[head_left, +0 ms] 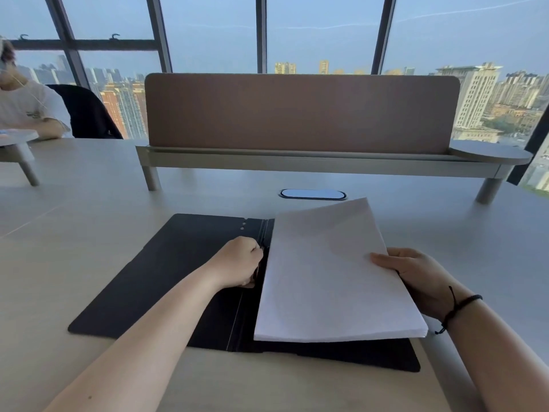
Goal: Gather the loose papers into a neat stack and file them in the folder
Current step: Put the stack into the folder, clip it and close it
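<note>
Currently we see 1 squared stack of papers over the right half of the open black folder on the desk, long axis running away from us, far end canted right. Our right hand grips its right long edge, thumb on top. Our left hand, fingers curled, works at the spine clip just left of the stack; what it pinches is unclear. We judge the stack must slide left.

folder open flat on desk | right hand holds paper stack over right half | left hand curled at spine clip
</note>
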Demonstrator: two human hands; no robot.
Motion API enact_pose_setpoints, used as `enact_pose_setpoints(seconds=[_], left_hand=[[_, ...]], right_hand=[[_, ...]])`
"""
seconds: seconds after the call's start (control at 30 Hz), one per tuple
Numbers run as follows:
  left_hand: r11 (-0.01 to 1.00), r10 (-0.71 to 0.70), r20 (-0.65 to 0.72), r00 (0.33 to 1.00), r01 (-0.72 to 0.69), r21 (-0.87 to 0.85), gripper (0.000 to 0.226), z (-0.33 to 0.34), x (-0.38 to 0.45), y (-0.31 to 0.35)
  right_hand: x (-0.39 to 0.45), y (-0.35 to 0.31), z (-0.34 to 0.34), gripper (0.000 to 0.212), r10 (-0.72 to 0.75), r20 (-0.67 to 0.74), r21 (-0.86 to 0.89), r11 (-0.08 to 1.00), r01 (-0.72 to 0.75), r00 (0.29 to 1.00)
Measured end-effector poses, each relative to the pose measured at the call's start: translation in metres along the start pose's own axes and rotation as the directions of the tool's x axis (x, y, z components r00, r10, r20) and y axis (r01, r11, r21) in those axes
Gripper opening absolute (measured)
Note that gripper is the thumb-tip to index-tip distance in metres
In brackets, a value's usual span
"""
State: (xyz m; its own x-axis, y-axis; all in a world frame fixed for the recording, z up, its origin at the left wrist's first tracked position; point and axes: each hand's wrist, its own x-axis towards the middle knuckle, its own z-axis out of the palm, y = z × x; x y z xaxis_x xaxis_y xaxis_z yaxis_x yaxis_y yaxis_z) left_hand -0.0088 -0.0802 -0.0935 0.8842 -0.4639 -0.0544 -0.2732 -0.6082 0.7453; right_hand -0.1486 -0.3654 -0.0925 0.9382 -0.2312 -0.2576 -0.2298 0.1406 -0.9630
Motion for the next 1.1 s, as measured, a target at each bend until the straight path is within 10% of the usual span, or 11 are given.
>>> enact_pose_setpoints(seconds=[0.73, 1.1], left_hand=[[0.941, 0.09, -0.108, 0.99, -0.049, 0.336, 0.031, 0.017, -0.006, 0.012], [0.916, 0.121, -0.121, 0.985, -0.064, 0.395, 0.03, 0.02, -0.005, 0.013]], right_hand=[[-0.001, -0.002, 0.013, 0.029, -0.082, -0.155, -0.211, 0.976, 0.048, 0.984], [0.01, 0.01, 0.005, 0.031, -0.231, -0.33, -0.589, 0.808, -0.009, 0.915]])
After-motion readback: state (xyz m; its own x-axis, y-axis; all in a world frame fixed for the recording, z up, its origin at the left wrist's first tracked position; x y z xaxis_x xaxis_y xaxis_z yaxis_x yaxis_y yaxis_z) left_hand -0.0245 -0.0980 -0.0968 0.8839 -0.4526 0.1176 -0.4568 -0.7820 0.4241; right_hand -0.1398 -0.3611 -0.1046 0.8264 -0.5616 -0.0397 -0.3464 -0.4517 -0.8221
